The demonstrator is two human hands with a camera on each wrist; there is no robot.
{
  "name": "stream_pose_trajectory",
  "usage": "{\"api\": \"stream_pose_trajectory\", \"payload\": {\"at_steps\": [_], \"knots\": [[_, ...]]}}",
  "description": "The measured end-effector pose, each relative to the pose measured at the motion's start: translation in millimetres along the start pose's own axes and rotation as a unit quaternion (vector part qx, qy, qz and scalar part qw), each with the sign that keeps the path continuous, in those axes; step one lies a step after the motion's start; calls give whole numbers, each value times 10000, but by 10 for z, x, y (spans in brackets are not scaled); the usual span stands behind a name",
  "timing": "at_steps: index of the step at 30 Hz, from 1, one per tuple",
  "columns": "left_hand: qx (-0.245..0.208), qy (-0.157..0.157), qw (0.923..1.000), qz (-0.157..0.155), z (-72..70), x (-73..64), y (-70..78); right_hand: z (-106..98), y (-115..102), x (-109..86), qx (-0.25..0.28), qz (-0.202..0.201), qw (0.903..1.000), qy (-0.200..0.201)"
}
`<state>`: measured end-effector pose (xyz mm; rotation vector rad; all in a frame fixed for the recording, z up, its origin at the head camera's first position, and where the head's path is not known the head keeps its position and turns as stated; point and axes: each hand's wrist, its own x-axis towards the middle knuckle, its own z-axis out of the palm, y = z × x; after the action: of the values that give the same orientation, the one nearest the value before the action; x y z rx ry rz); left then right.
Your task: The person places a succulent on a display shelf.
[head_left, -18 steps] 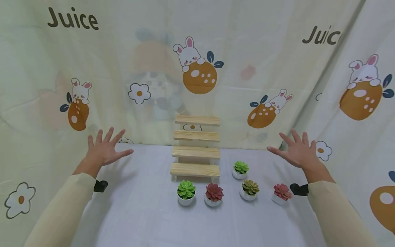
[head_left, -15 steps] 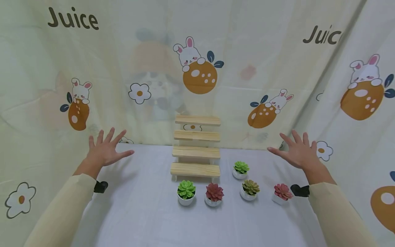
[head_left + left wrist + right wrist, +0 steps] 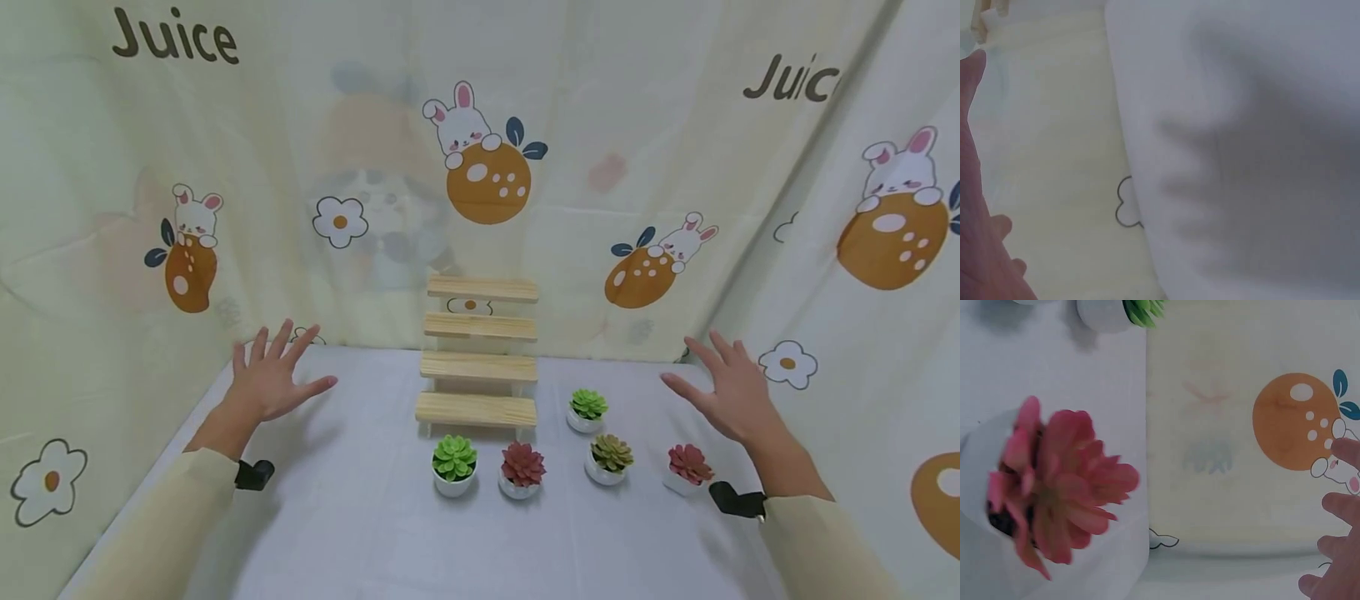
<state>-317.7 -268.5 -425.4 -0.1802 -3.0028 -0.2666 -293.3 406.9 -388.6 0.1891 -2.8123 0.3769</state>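
My left hand point(image 3: 266, 387) hovers over the left side of the table with its fingers spread, holding nothing; its shadow falls on the cloth. My right hand point(image 3: 735, 400) is likewise spread and bare at the far right, nearest to a pinkish-red potted succulent point(image 3: 688, 465). That same succulent looms large in the right wrist view, with the right fingertips point(image 3: 1341, 506) at the edge. Left of it stand an olive-green succulent point(image 3: 611, 454), a bright green one point(image 3: 587, 406), a dark red one point(image 3: 522, 467) and another bright green one point(image 3: 453, 460), all in small white pots.
A wooden shelf point(image 3: 477, 408) with stepped tiers stands at the back middle, behind the front two pots. The white table point(image 3: 375, 533) meets a printed curtain point(image 3: 570, 250) with rabbits and oranges at the back and sides. Black straps point(image 3: 255, 475) circle both wrists.
Both hands have come slightly lower and nearer in the head view, the left one also a little to the right. The head view has shifted slightly. The pots and shelf stay put.
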Motion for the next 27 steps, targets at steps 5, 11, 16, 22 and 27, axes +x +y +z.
{"api": "stream_pose_trajectory", "payload": {"at_steps": [5, 11, 16, 22, 27], "knots": [[-201, 162, 9996, 74, 141, -68, 44, 66, -31, -152, 541, -72, 9985, 50], [-519, 400, 9976, 225, 298, -145, 155, 144, -104, -324, 1133, -136, 9934, 118], [-854, 525, 9943, 364, 429, -188, 295, 196, -177, -435, 1459, -49, 9890, 258], [-1554, 466, 9858, 426, 589, -234, 490, 276, -240, -545, 1876, 197, 9813, 373], [-2281, 260, 9724, 420, 709, -259, 649, 342, -295, -660, 2354, 664, 9689, 387]]}}
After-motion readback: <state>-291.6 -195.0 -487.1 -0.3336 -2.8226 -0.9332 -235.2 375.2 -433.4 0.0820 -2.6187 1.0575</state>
